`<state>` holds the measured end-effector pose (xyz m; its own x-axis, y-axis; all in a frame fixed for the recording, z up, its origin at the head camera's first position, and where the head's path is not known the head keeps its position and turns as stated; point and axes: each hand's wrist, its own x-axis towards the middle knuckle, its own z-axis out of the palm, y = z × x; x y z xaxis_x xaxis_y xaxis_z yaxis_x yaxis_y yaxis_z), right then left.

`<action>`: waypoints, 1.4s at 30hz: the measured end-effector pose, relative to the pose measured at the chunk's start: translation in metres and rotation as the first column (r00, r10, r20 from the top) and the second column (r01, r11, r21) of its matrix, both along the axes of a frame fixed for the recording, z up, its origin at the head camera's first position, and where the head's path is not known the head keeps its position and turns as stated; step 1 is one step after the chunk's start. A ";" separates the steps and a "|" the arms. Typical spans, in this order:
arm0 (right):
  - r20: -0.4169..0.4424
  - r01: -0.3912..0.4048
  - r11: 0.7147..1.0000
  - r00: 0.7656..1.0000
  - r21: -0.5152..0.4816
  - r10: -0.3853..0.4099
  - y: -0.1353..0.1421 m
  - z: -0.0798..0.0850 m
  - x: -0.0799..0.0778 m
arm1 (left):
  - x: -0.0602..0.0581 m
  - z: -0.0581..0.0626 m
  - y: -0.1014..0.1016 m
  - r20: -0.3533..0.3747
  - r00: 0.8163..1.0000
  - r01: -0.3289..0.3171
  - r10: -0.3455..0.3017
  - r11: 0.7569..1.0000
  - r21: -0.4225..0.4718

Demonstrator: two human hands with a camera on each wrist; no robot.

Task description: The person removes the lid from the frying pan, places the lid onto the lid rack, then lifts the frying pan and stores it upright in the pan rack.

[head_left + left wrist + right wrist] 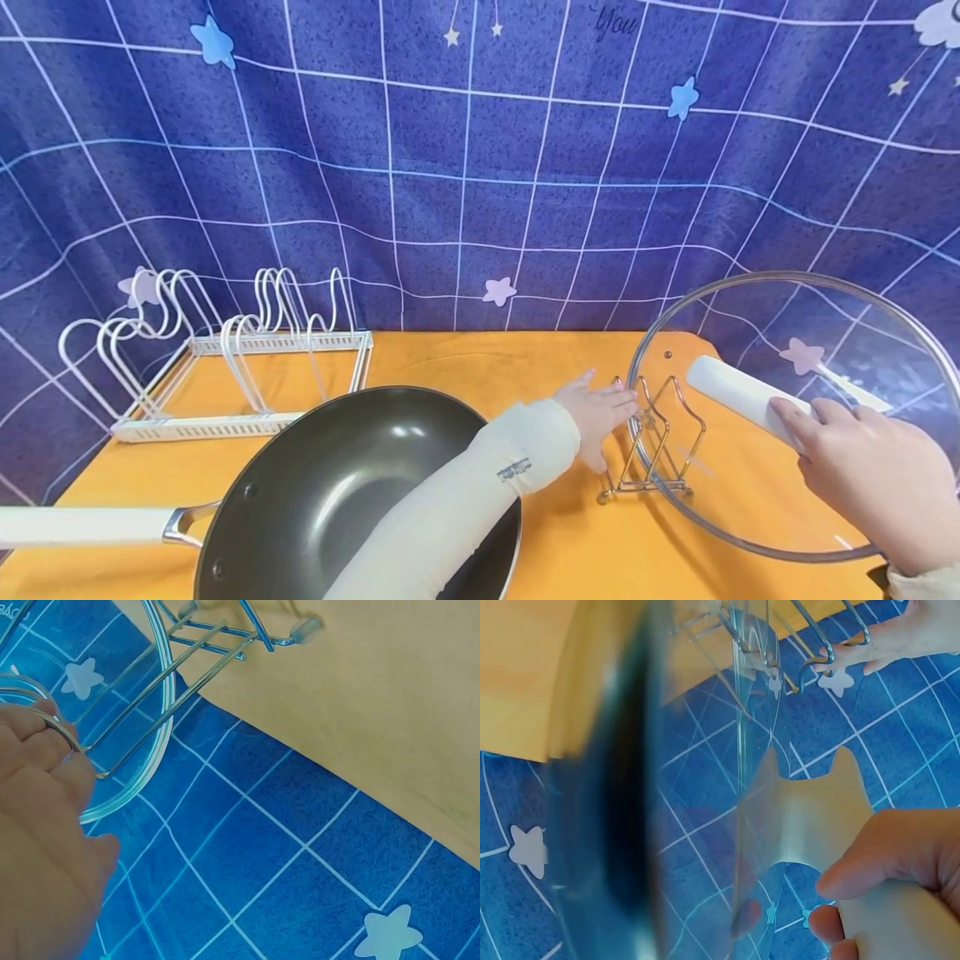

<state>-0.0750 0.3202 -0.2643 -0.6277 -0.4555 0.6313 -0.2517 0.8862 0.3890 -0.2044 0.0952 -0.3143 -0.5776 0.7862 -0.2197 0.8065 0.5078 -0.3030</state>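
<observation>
While the blue gridded curtain (427,208) hangs behind everything, the orange tabletop (450,358) spreads beneath all my pieces. Left of centre, close to me, the dark pan (315,483) sits upright, its pan handle (90,525) pointing left, which I think keeps that bar away from both hands; my left sleeve (457,500) crosses over the bowl. On my right, the glass lid (742,467) is tilted up on edge, handle side toward me, its left rim among or beside the wires of the small rack; I cannot tell whether they bear any weight. Behind the pan stands the white rack (210,427), its loops spaced in rows, seemingly so that flat things can lean between them. Right of the pan, the small rack (647,484) has upright bends that would suit a thin rim. My right hand (885,475) curls round the lid's white handle (738,398), probably the surest way to keep the pane upright. My left hand (600,412) meets the wires with fingers stretched and thumb apart, perhaps to steady so light a frame.
</observation>
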 end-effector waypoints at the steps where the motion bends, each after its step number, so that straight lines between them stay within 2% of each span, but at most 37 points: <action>1: -0.010 -0.009 1.000 1.000 -0.002 0.009 0.000 0.000 0.000 | 0.000 0.000 0.000 -0.005 1.000 0.002 -0.002 1.000 -0.002; 3: -0.028 -0.033 0.999 0.999 -0.002 0.033 0.001 -0.001 -0.001 | 0.001 -0.001 0.000 -0.018 1.000 0.005 -0.005 1.000 -0.007; 10: -0.021 -0.038 0.999 0.999 -0.001 0.038 -0.003 0.000 -0.002 | -0.006 -0.015 0.000 -0.064 0.998 -0.016 0.013 0.999 -0.039; 18: -0.050 -0.080 0.997 0.996 0.000 0.080 -0.005 0.000 -0.005 | -0.010 -0.024 0.002 -0.058 0.996 -0.066 0.063 0.997 -0.046; 23: -0.059 -0.097 0.995 0.993 0.017 0.098 -0.003 0.001 -0.006 | -0.010 -0.024 0.004 -0.071 0.995 -0.075 0.069 0.994 -0.083; 35: -0.078 -0.104 0.994 0.991 0.017 0.105 -0.001 0.002 -0.007 | -0.014 -0.027 0.007 -0.124 0.992 -0.032 0.020 0.995 -0.091; 42: -0.058 -0.052 0.999 0.997 -0.003 0.052 -0.002 0.004 -0.006 | -0.009 -0.024 0.009 -0.098 0.995 -0.014 0.005 0.996 -0.084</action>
<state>-0.0810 0.3178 -0.2602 -0.5659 -0.4840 0.6675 -0.2749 0.8740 0.4006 -0.2135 0.1040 -0.3378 -0.6069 0.7615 -0.2276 0.7662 0.4845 -0.4223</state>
